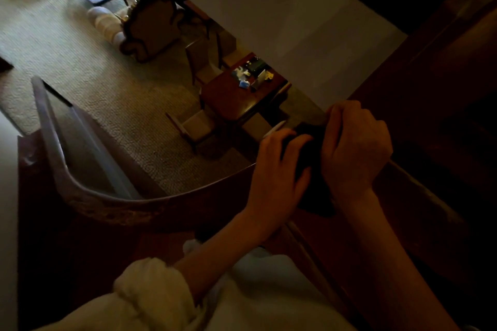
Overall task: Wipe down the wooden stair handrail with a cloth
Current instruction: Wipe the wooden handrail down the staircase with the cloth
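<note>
- Handrail (161, 204): dark carved wood, its long axis sweeping in a curve from the far left, across the near middle, to the hands at right.
- Cloth (309, 161): dark, bunched on the rail between both hands.
- Left hand (279, 169): fingers bent over the cloth, gripping it.
- Right hand (355, 148): fist clenched round the cloth's right side.
- Cream sleeve (153, 290) near left.
- Wooden table (236, 102) on the carpet (107, 83) far below.

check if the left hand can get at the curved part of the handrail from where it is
Probably yes. The left hand holds the cloth right where the curved handrail begins, and the rail sweeps off to its left with nothing visibly on it or in the way.
</note>
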{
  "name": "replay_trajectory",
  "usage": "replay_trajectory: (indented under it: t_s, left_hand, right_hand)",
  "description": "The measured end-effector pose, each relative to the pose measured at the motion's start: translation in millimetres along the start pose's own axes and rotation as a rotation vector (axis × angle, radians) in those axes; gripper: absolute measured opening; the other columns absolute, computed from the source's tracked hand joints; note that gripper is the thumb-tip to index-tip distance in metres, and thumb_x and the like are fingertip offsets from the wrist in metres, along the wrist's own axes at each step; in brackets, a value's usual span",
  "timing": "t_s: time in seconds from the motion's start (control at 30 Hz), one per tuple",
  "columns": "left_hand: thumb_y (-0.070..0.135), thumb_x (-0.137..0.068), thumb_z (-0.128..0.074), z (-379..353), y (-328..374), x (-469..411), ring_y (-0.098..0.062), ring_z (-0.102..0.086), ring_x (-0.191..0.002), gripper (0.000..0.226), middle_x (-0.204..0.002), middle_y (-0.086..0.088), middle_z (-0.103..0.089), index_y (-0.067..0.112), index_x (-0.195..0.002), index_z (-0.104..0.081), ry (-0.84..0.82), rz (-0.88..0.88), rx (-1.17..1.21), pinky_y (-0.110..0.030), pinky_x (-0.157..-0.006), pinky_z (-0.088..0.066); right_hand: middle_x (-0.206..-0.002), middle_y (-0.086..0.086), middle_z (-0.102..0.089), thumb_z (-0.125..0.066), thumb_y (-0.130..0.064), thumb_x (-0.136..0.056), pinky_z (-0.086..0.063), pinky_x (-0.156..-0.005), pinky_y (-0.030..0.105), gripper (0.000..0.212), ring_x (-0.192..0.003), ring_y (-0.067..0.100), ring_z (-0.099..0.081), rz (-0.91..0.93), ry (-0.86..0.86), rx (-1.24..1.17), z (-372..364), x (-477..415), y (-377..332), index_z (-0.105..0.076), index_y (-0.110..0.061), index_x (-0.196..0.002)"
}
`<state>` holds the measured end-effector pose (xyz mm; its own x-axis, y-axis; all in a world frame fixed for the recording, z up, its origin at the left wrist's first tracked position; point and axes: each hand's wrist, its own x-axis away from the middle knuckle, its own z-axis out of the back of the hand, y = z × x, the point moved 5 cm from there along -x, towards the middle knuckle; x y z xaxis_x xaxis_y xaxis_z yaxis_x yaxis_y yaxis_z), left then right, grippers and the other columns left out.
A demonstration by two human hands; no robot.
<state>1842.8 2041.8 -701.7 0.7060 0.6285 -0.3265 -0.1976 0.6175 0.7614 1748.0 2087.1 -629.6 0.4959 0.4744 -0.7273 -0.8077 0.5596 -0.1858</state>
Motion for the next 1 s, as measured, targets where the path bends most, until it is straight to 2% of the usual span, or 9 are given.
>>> replay_trajectory:
  t_s: [0.07,0.13,0.23,0.37,0.47,0.63,0.73,0.87,1.0]
  left_hand:
    - [0.028,-0.088,-0.045,10.5,-28.1,25.7,-0.024,-0.038,-0.120,0.041,-0.130,-0.006,-0.037,0.021,-0.128,-0.039,0.014,0.002,-0.050,-0.032,-0.095,-0.039]
    - [0.027,-0.087,-0.045,20.3,-55.8,53.6,-0.025,-0.040,-0.118,0.040,-0.128,-0.007,-0.038,0.020,-0.127,-0.040,0.057,0.087,-0.079,-0.041,-0.094,-0.043]
    - [0.026,-0.086,-0.044,17.5,-58.7,57.6,-0.025,-0.040,-0.118,0.039,-0.127,-0.008,-0.040,0.020,-0.125,-0.040,0.114,0.216,-0.108,-0.046,-0.093,-0.044]
    - [0.024,-0.087,-0.045,-1.0,-2.6,10.2,-0.027,-0.039,-0.122,0.047,-0.131,-0.014,-0.041,0.015,-0.132,-0.040,0.107,0.075,-0.065,-0.037,-0.100,-0.040]
    - [0.025,-0.088,-0.047,0.2,-0.2,8.1,-0.026,-0.040,-0.124,0.051,-0.135,-0.012,-0.037,0.014,-0.137,-0.039,0.080,0.006,-0.044,-0.032,-0.101,-0.037]
    - [0.024,-0.086,-0.048,16.3,-55.4,63.3,-0.024,-0.043,-0.123,0.049,-0.135,-0.007,-0.037,0.017,-0.133,-0.039,0.139,0.146,-0.091,-0.037,-0.097,-0.045]
    - [0.021,-0.085,-0.046,8.7,-43.5,52.8,-0.024,-0.045,-0.118,0.046,-0.131,-0.010,-0.044,0.013,-0.131,-0.045,0.193,0.233,-0.094,-0.038,-0.093,-0.046]
    - [0.023,-0.087,-0.047,-3.0,-2.4,20.6,-0.025,-0.045,-0.117,0.048,-0.130,-0.013,-0.046,0.010,-0.132,-0.047,0.182,0.126,-0.083,-0.032,-0.095,-0.040]
    - [0.026,-0.090,-0.048,0.0,1.3,20.0,-0.026,-0.045,-0.120,0.050,-0.133,-0.015,-0.046,0.007,-0.136,-0.047,0.165,0.087,-0.078,-0.031,-0.098,-0.039]
  right_hand:
    - [-0.060,-0.002,-0.046,-0.043,-0.017,-0.099,-0.010,-0.055,0.018,0.027,-0.057,0.005,-0.026,0.002,-0.002,0.005,1.6,-1.4,-1.3,-0.061,-0.009,-0.081]
    - [-0.063,-0.007,-0.038,-0.044,-0.017,-0.099,-0.010,-0.058,0.011,0.026,-0.056,0.005,-0.024,-0.003,0.002,0.014,2.4,-2.5,-2.9,-0.062,-0.009,-0.081]
    - [-0.060,-0.003,-0.041,-0.041,-0.020,-0.101,-0.006,-0.057,0.023,0.031,-0.056,0.006,-0.024,-0.015,0.013,0.026,0.7,-1.9,-1.1,-0.062,-0.009,-0.081]
    - [-0.062,0.005,-0.051,-0.042,-0.019,-0.102,-0.009,-0.061,0.020,0.029,-0.056,0.010,-0.026,-0.012,0.037,0.006,1.0,0.6,1.0,-0.061,-0.009,-0.082]
    - [-0.063,0.007,-0.052,-0.040,-0.020,-0.103,-0.012,-0.062,0.020,0.031,-0.051,0.017,-0.036,0.004,0.032,-0.008,-1.1,2.4,2.5,-0.060,-0.009,-0.082]
    - [-0.060,0.004,-0.049,-0.040,-0.020,-0.103,-0.012,-0.062,0.019,0.033,-0.058,0.008,-0.026,0.004,0.061,-0.034,0.5,1.2,1.6,-0.061,-0.007,-0.080]
    - [-0.060,0.004,-0.051,-0.041,-0.019,-0.102,-0.012,-0.063,0.019,0.032,-0.055,0.009,-0.029,0.005,0.069,-0.030,-0.8,2.3,2.7,-0.063,-0.007,-0.083]
    - [-0.061,0.005,-0.053,-0.043,-0.018,-0.102,-0.012,-0.063,0.019,0.031,-0.050,0.020,-0.043,0.038,0.098,-0.030,0.4,2.6,3.5,-0.064,-0.008,-0.082]
    - [-0.060,0.005,-0.053,-0.042,-0.022,-0.102,-0.010,-0.062,0.020,0.034,-0.049,0.020,-0.043,0.066,0.063,-0.035,-2.4,1.9,4.6,-0.065,-0.008,-0.081]
